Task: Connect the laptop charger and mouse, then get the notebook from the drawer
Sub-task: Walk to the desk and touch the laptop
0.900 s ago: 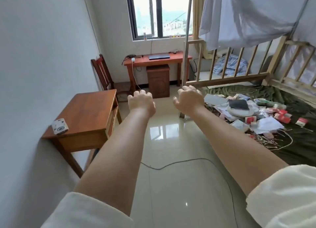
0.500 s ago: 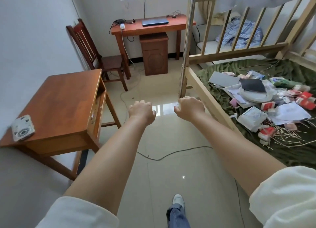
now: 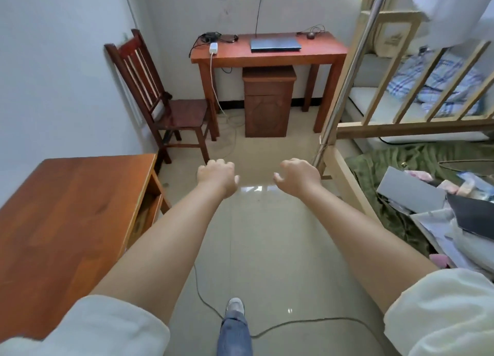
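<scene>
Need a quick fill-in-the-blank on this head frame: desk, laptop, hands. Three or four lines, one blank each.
1. The laptop on the far desk has its lid ____.
2. The mouse lies to the ____ of the laptop.
3. Both hands, left and right, hold ____.
4. Under the desk stands a small wooden ____.

Missing words: closed; right; nothing; cabinet
</scene>
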Tool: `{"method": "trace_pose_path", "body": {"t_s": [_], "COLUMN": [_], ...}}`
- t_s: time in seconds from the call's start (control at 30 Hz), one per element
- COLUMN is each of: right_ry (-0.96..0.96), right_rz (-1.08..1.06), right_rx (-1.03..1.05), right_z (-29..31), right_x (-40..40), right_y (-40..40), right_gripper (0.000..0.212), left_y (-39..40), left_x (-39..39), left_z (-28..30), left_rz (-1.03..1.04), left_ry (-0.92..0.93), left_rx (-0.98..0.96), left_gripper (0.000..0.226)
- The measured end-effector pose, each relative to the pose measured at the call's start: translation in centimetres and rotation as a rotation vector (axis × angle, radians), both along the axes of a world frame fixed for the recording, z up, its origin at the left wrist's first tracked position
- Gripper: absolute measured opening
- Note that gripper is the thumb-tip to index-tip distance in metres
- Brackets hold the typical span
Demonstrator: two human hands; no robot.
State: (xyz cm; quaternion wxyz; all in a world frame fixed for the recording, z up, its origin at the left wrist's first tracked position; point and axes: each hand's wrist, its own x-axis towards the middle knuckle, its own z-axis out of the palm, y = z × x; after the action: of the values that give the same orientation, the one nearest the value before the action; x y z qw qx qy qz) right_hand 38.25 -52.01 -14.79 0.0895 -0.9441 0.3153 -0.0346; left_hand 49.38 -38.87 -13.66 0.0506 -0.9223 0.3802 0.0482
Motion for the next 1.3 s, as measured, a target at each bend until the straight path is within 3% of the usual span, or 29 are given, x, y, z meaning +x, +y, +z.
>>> {"method": "trace_pose_path", "body": {"t_s": [0.27, 0.6, 0.87, 1.3], "right_ry": [-0.037, -0.084, -0.145, -0.066], "right_rz": [-0.067, -0.142, -0.165, -0.247], "right_rx": [-0.003, -0.004, 0.045, 0.138], "right_z": [1.5, 0.9, 1.9, -2.0], "right_x": [19.9, 38.3, 52.9, 77.1], "right_y": [-15.1, -37.8, -57.6, -83.6], "right_gripper": [0.033, 0.034, 0.036, 0.033], "left_y": [-15.4, -38.2, -55.8, -81.1], "left_x": [20.4, 40.2, 55.5, 81.9], "left_z": [2.0, 1.5, 2.0, -2.7], "left_rz": [-0.046, -0.148, -0.107, -0.065], "left_ry": [-0.002, -0.048, -0.033, 0.093], "left_rx": [0.016, 0.045, 0.022, 0.044], "left_gripper": [0.041, 0.040, 0.040, 0.038]}}
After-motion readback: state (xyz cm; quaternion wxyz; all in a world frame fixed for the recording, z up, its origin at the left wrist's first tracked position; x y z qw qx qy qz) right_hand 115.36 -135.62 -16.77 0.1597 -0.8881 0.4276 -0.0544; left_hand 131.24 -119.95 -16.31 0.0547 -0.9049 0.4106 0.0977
